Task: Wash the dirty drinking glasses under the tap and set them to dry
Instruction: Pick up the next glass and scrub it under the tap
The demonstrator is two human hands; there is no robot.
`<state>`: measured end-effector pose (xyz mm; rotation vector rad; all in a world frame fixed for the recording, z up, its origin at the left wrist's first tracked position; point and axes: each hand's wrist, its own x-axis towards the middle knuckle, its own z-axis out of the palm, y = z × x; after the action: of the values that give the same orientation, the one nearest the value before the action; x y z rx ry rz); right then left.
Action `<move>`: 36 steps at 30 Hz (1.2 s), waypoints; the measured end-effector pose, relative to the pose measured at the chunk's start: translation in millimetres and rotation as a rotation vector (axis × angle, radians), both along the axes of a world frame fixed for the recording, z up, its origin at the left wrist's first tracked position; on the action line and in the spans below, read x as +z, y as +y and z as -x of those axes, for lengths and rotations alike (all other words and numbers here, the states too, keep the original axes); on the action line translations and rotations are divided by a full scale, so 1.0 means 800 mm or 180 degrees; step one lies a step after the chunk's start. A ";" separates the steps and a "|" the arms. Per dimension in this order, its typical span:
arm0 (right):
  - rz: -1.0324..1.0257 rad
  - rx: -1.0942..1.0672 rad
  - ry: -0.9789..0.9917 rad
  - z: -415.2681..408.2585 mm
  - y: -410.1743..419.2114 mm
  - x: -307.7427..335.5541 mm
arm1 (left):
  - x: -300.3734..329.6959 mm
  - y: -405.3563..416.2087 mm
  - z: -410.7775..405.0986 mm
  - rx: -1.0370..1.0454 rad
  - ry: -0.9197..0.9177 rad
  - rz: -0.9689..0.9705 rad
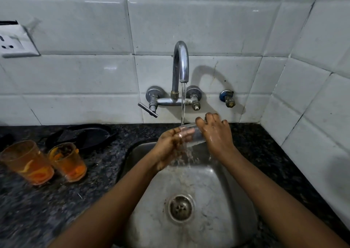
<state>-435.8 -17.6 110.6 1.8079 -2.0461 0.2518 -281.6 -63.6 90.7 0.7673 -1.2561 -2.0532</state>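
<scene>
Head view, the only one I get. My left hand (171, 143) and right hand (217, 134) meet at centre frame, just below the tap (180, 64), both on one clear glass (193, 134). The glass is transparent, nearly colourless, tilted on its side with the rim toward the left hand; it is hard to trace its edges through the water. Left grip: fingers curled round the rim end, fingertips showing through the wall. Right grip: fingers wrapped over the base end from above, thumb side hidden. The water stream (183, 103) drops from the spout onto the rim area and sheets off below the hands into the sink (217, 191). The sink is steel, stained, with its drain (180, 208) at lower centre.

At left of frame, on the dark speckled desk (47, 210), stand two dirty glasses. The larger glass (28, 162) is orange-tinted, with orange residue and peel-like bits at the bottom. The smaller glass (67, 162) is just beside it on its right, touching or nearly so, with the same orange dregs plus dark bits near the rim. Both are upright and well apart from the sink. Behind them lies a black flat pan (85, 136). A wall socket (17, 41) is at upper left, a tap lever (147, 110) left of the stream, and a spare valve (228, 98) right of it, on white tiles (75, 73).
</scene>
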 end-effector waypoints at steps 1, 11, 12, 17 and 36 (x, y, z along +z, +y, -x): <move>-0.0054 0.0030 -0.0162 0.001 -0.001 -0.002 | -0.001 -0.001 0.001 -0.0095 0.0068 0.0104; -0.0117 0.0718 -0.0828 -0.009 -0.005 -0.005 | -0.005 -0.042 -0.004 -0.0908 -0.3209 0.6751; -0.0097 0.0741 -0.0881 -0.011 -0.005 -0.006 | -0.002 -0.043 -0.003 -0.1038 -0.3534 0.6916; 0.0010 0.0653 -0.1218 -0.007 -0.006 -0.006 | 0.020 -0.029 0.014 -0.1365 -0.3015 0.4787; -0.0110 -0.0198 -0.1749 -0.071 0.030 -0.017 | 0.034 -0.021 0.047 0.1867 -0.0921 0.1377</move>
<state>-378.6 6.7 96.8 1.8344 -2.4713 0.7719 -319.3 -80.6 117.7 1.0863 -1.3599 -1.1838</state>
